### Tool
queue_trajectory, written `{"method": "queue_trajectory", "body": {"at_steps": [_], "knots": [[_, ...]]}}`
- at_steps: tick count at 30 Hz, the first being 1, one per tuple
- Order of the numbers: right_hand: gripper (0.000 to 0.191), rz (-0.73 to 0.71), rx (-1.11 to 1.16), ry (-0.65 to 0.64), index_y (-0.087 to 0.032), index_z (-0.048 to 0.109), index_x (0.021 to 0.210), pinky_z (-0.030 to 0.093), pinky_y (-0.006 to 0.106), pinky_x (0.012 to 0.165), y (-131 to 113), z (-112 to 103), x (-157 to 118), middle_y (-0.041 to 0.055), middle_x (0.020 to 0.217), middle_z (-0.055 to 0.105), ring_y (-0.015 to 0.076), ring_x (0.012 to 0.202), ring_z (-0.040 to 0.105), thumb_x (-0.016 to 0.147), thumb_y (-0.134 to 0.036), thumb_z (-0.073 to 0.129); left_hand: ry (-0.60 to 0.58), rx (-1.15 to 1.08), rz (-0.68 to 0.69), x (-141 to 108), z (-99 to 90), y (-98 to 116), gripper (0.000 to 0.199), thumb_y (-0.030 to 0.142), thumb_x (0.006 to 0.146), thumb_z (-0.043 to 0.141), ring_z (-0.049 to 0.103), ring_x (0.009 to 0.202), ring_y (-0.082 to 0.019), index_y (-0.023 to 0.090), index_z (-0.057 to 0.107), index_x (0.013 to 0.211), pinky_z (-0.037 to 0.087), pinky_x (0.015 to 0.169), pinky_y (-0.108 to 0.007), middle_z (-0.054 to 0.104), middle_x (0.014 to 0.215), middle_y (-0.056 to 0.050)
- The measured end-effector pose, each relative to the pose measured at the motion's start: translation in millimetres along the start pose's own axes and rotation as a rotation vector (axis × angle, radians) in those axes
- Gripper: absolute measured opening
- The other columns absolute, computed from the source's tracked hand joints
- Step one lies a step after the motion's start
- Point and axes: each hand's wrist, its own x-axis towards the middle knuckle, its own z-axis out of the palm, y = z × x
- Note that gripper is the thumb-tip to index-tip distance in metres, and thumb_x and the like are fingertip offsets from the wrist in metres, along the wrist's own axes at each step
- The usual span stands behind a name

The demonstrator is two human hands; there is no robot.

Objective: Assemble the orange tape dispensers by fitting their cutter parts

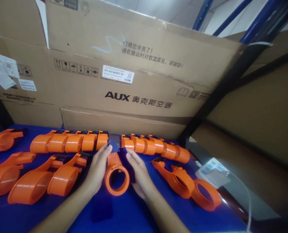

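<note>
At the middle of the head view, an orange tape dispenser (117, 191) stands between my hands, its round ring towards me. My left hand (100, 166) is closed at its upper end, the thumb pressing a small blue piece (114, 146) there. My right hand (139, 174) is closed on a dark blue flat piece (123, 154) right beside the dispenser's neck. My palms hide part of the dispenser's sides. Just behind my fingertips is a dark rectangular object (114, 139), partly covered.
Several orange dispensers (73, 142) line the back of the blue tabletop (134, 213). More lie at left (33, 184) and right (207, 194). A large cardboard sheet (85, 87) stands behind. A dark rack post (214, 94), white box (213, 171) and cable (249, 200) are at right.
</note>
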Motion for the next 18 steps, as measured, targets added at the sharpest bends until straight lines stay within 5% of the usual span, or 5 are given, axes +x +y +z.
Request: {"method": "queue_trajectory", "body": {"at_steps": [6,11,18], "knots": [[0.035,-0.194,-0.131,0.097,-0.025,0.075,0.113,0.056,0.038,0.092,-9,-12,0,0.0058,0.115,0.077,0.0263,0.106,0.07,0.084,-0.043,0.081,-0.041,0.181,0.044,-9,7.3,3,0.043,0.042,0.079,0.084,0.069,0.114,-0.027,0.019,0.076,0.115,0.052,0.094,-0.032,0.078,0.119,-0.01],[0.036,-0.215,-0.177,0.04,-0.026,0.077,0.113,0.051,0.045,0.104,-14,-17,0,0.0059,0.115,0.078,0.0281,0.111,0.069,0.081,-0.042,0.082,-0.018,0.188,0.028,-11,8.6,6,0.044,0.035,0.073,0.089,0.071,0.108,-0.026,0.02,0.078,0.113,0.054,0.08,-0.027,0.08,0.111,-0.01],[0.034,-0.219,-0.188,0.006,-0.026,0.079,0.112,0.049,0.048,0.107,-11,-19,1,0.0071,0.116,0.078,0.0294,0.113,0.07,0.081,-0.041,0.083,-0.029,0.204,0.063,-10,8.8,6,0.044,0.034,0.073,0.088,0.069,0.112,-0.026,0.021,0.077,0.114,0.054,0.085,-0.028,0.078,0.119,-0.01]]}}
